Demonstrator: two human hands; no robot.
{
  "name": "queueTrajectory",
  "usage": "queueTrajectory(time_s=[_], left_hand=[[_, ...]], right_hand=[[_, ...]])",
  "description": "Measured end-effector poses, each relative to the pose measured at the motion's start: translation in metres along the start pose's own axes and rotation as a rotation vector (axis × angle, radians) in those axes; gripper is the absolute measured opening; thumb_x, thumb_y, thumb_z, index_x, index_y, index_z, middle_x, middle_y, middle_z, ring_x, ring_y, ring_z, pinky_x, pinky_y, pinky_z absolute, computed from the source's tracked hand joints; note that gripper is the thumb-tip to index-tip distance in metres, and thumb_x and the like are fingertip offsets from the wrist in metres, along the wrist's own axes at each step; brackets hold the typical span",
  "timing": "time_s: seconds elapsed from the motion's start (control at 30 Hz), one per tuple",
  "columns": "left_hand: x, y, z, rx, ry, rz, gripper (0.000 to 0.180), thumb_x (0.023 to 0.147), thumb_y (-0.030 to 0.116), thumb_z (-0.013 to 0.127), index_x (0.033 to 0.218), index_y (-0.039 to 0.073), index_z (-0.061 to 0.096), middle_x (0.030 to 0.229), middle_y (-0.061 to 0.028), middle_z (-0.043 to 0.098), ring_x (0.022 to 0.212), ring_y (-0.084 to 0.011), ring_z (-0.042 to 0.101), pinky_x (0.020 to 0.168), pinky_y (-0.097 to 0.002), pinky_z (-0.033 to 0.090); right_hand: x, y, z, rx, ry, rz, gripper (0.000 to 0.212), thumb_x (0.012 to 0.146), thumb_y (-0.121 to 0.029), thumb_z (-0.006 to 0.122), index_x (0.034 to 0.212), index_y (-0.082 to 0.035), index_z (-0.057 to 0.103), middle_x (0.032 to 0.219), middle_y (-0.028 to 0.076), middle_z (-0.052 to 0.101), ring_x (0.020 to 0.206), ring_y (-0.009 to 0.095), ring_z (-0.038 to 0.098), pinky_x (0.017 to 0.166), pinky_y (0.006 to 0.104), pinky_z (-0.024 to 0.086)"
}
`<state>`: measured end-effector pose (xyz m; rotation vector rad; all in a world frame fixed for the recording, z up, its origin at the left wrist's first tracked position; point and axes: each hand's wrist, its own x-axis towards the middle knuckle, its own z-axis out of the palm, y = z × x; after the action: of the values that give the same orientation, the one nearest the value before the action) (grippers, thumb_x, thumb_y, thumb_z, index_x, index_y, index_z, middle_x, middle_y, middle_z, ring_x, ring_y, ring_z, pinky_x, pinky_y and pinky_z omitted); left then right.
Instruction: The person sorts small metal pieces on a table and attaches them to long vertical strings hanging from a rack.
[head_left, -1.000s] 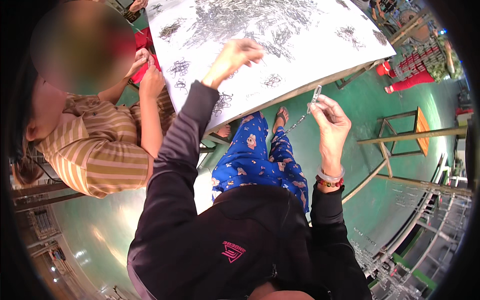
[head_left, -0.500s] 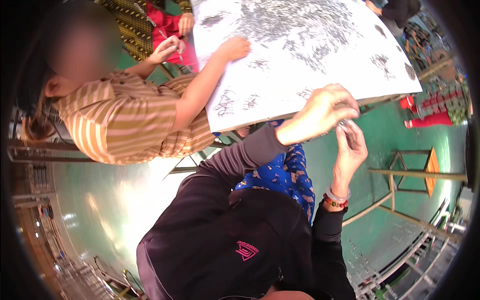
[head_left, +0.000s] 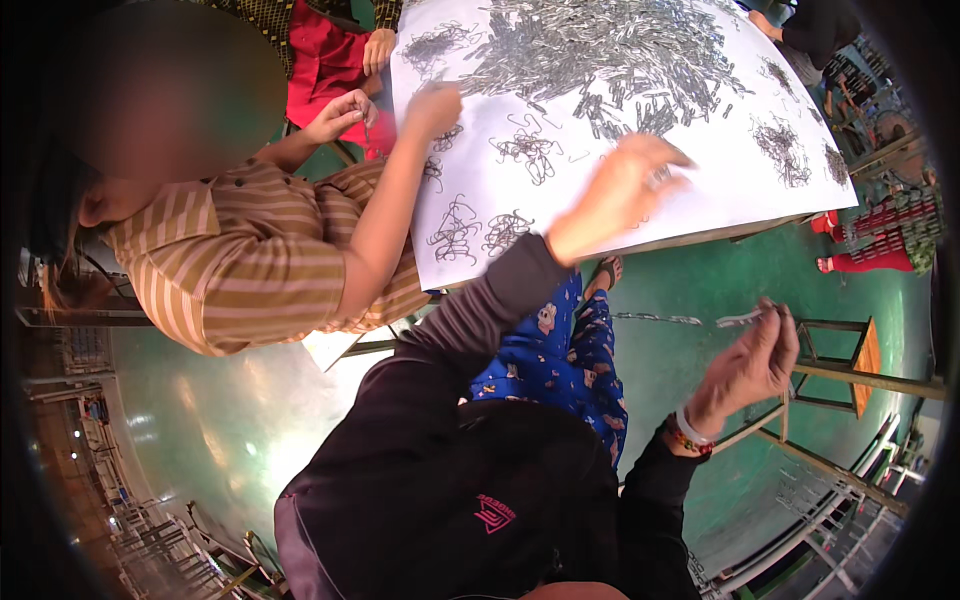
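Right hand [head_left: 755,360] pinches slim silver metal strip [head_left: 737,319]; left hand [head_left: 622,192] blurred, grip unclear. Big pile of grey elongated metal links [head_left: 600,55] left on white-topped bench [head_left: 745,190].

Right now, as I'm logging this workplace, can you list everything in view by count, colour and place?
Table: one, white top, ahead
Link pile: one, silver-grey, far part of tabletop
Hook clusters: several, dark, around the pile
Silver strand: two stretches visible, silver, right of centre; joining unclear
Striped-shirt co-worker: one, brown stripes, left
Other people: at least three, partly seen, mixed colours, top and right
Stool: one, orange-brown seat, right
Floor: one, green, below
Jacket: one, black, lower centre
Trousers: one pair, patterned blue, centre
Left grip: one, bare, blurred, over tabletop
Right grip: one, bare, pinching the strand, right
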<state>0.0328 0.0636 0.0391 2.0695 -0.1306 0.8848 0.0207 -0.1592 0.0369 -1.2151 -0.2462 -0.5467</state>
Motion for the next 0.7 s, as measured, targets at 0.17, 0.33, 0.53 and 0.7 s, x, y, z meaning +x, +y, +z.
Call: queueTrajectory(time_s=[0.17,0.33,0.53,0.7], left_hand=[[-0.008,-0.174,-0.045,0.735,-0.262,-0.085,0.016,0.076,0.005,0.061,0.085,0.013,0.071,0.09,-0.0088,0.066,0.082,-0.0276,0.061,0.083,-0.0385,0.046],[-0.015,-0.188,-0.048,0.884,-0.468,-0.073,0.011,0.076,0.007,0.058,0.083,0.009,0.066,0.088,-0.0059,0.063,0.094,-0.0255,0.055,0.079,-0.0366,0.049],[-0.021,-0.19,-0.052,0.989,-0.445,0.065,0.011,0.079,0.004,0.05,0.09,0.002,0.053,0.093,-0.0147,0.055,0.095,-0.0296,0.053,0.079,-0.0384,0.048],[0.0,-0.124,-0.035,0.562,-0.153,-0.11,0.01,0.084,0.004,0.047,0.093,0.0,0.049,0.091,-0.0187,0.055,0.094,-0.0353,0.052,0.077,-0.0425,0.045]], right_hand=[[0.03,-0.027,-0.032,0.058,-0.015,-0.008,0.015,0.086,0.002,0.054,0.1,0.008,0.058,0.093,0.017,0.063,0.081,0.02,0.061,0.074,0.0272,0.05],[0.064,-0.072,-0.071,0.099,-0.032,-0.033,0.015,0.088,-0.002,0.054,0.1,0.007,0.055,0.093,0.017,0.058,0.087,0.018,0.055,0.065,0.0206,0.048],[0.085,-0.128,-0.077,0.036,0.049,-0.167,0.008,0.087,-0.002,0.053,0.09,0.004,0.059,0.084,0.011,0.054,0.085,0.019,0.048,0.086,0.0362,0.04],[0.106,-0.165,-0.108,0.047,0.051,-0.365,0.014,0.089,-0.003,0.051,0.096,0.007,0.059,0.09,0.015,0.062,0.082,0.022,0.06,0.1,0.0473,0.04]])
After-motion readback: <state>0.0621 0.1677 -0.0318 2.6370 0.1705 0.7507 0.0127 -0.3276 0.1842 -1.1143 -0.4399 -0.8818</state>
